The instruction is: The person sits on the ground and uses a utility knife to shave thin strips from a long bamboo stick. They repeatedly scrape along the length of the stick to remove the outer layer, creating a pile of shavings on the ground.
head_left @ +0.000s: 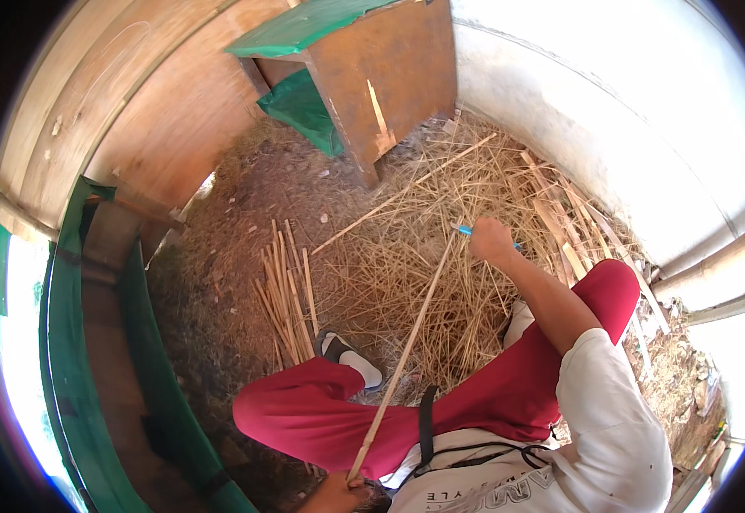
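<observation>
A long, thin bamboo strip (406,359) slants across my lap, from low by my left hip up toward the middle of the straw. My left hand (338,494) is closed around its lower end, partly cut off by the picture's bottom edge. Out in front, my right hand (494,241) grips a blue-handled knife (465,230), whose short blade meets or lies right beside the strip's far end. The fist hides most of the handle; a bit of blue shows behind it.
Loose straw-like shavings (424,291) cover the ground before me. Cut bamboo sticks (285,291) lie in a bundle by my left foot, and wider split pieces (560,222) at right. A wooden cabinet with green covering (389,77) stands ahead; a green-draped bench (116,342) lines the left.
</observation>
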A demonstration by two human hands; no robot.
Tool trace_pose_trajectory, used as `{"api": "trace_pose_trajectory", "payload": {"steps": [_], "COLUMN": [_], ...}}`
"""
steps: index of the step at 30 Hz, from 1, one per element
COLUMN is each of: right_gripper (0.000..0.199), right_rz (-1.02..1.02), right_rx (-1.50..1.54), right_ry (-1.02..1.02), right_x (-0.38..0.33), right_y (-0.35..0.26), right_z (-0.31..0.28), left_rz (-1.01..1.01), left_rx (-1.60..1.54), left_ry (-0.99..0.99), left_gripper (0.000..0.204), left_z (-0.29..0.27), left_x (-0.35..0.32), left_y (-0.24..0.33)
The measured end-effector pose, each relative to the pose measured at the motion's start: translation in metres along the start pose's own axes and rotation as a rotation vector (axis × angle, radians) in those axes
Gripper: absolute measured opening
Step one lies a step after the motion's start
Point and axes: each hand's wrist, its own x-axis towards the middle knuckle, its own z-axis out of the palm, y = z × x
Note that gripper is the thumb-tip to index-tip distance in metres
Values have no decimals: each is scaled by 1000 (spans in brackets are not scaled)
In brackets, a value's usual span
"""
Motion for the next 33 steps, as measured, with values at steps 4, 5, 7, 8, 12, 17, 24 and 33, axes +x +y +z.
{"api": "trace_pose_trajectory", "payload": {"steps": [4,5,7,8,12,17,24,33], "right_gripper": [16,15,12,10,10,10,14,12], "right_rz": [-36,-68,-140,-185,-448,-568,-508,-488], "right_rx": [45,84,158,173,21,16,-59,-98], "right_ry": [56,-30,-207,-241,-313,-175,-274,-212], "right_x": [-7,-15,-37,-56,-120,-126,-123,-109], "right_y": [-32,-45,-83,-99,-120,-103,-113,-121], "right_z": [-20,-28,-46,-52,-46,-20,-27,-19], "left_rz": [-88,-99,-111,-111,-77,42,227,230], "left_rx": [-117,-161,-270,-329,-580,-616,-176,-47], "left_ry": [62,66,62,53,-53,-130,154,227], "left_gripper": [37,37,38,39,44,41,34,19], "left_z": [-6,-6,-2,-1,-2,5,18,15], "left_x": [4,11,30,42,91,138,162,148], "left_y": [2,5,12,18,55,81,98,91]}}
